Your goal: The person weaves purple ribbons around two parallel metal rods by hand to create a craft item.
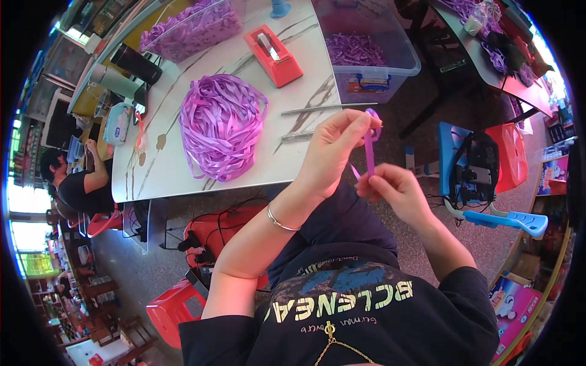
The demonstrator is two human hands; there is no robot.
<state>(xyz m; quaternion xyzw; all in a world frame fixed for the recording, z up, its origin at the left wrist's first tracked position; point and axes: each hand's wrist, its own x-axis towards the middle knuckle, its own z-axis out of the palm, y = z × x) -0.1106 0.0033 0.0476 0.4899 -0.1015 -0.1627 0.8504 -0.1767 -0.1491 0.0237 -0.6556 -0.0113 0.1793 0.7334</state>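
Note:
A purple ribbon (370, 152) stretches between my two hands, just past the table's right edge. My left hand (343, 143) pinches its upper end, where the ribbon bends into a small loop by the fingertips. Lower down, my right hand (394, 190) grips the same strip between thumb and fingers, and a short tail sticks out to its left. On the table, left of my hands, lies a big loose heap of purple ribbon (223, 128). A thin metal rod (317, 109) rests near the table edge, close to my left hand.
A red tape dispenser (273, 56) stands on the white marbled table (165, 177). Behind the heap is a clear bin of purple pieces (192, 27); another clear tub (372, 79) stands off the right edge. Blue and red stools (455, 158) are at right. A person (85, 180) sits at left.

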